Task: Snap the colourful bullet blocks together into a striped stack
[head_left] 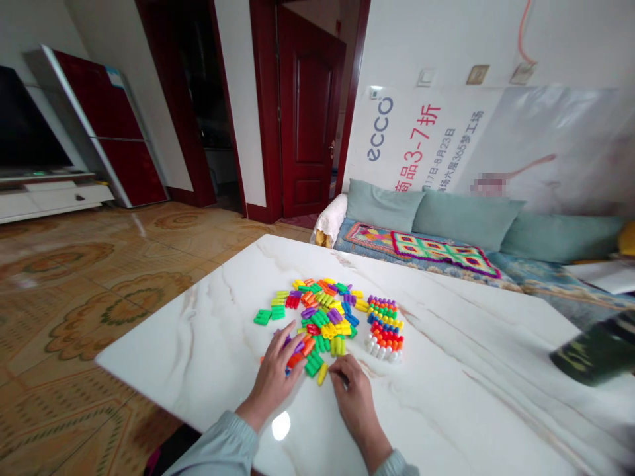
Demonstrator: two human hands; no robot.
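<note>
A loose heap of small, brightly coloured plastic tubes (325, 317), many lying side by side in twos and threes, covers part of the white marbled table (208, 330). My left hand (278, 363) rests on the heap's near left edge, fingers stretched and apart, over orange and purple tubes that it partly hides. My right hand (353, 390) is curled, thumb and fingers drawn together, just right of a yellow tube (323, 373) lying apart at the near edge. What its fingers hold, if anything, is hidden. Right of the heap are neat coloured rows of small rounded pieces (384, 328).
A dark green cylindrical object with yellow lettering (590, 350) is at the table's right. Behind the table is a blue patterned sofa (536, 274) with pale cushions (466, 218). Patterned floor tiles (124, 277) lie to the left, with a red fridge (106, 132) beyond.
</note>
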